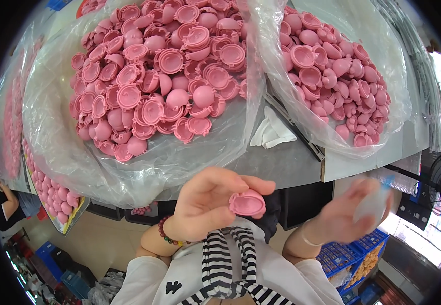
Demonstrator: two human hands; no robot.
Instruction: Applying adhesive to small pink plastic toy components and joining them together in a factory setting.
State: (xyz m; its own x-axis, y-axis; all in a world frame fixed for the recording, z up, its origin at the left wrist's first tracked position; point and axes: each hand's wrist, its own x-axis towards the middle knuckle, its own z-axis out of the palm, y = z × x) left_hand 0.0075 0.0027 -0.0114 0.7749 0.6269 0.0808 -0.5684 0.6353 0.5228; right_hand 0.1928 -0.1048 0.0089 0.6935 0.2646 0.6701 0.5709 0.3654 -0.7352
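the left hand point(195, 206) grasps a rounded pink plastic shell point(247, 203) between its fingers point(259, 185); the blurred right hand point(340, 208) clasps a translucent white, blue-topped object point(371, 207); beyond the fingers, matching pink shells point(170, 61) heap on clear plastic sheeting point(52, 127).

The head camera (fisheye) looks down, close over left hand point(200, 204) and right hand point(343, 213).

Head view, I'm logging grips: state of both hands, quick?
Left hand: closed, holding a pink hollow piece between thumb and fingers.
Right hand: closed on a blurred whitish object; exactly what it is can't be told.
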